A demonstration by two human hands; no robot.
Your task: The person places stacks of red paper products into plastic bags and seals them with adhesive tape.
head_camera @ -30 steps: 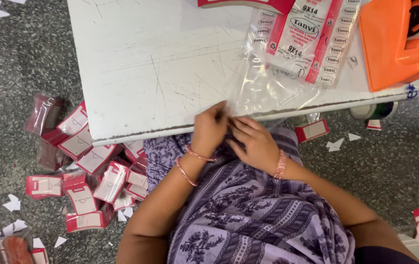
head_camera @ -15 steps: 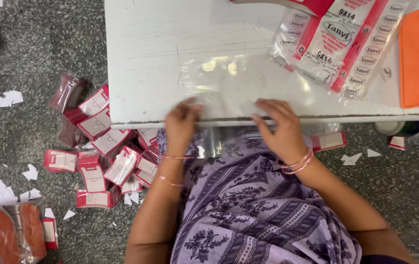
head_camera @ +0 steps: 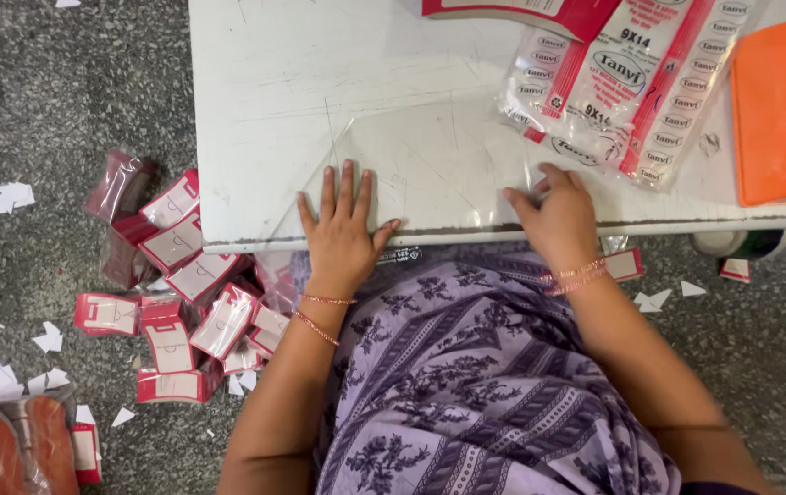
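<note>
Left hand (head_camera: 343,225) flat, fingers spread, on clear thin plastic sheet (head_camera: 411,170) at white tabletop's (head_camera: 255,110) near edge | right hand (head_camera: 558,215) open, pressing sheet's right side | risk: slippery film may slide off the edge if pressure eases.

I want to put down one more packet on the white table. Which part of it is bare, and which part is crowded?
The white table is bare at its far left, beyond the left hand. Both hands, the right hand too, press a clear plastic sheet flat at the near edge. The far right is crowded: printed packets, orange tool.
</note>
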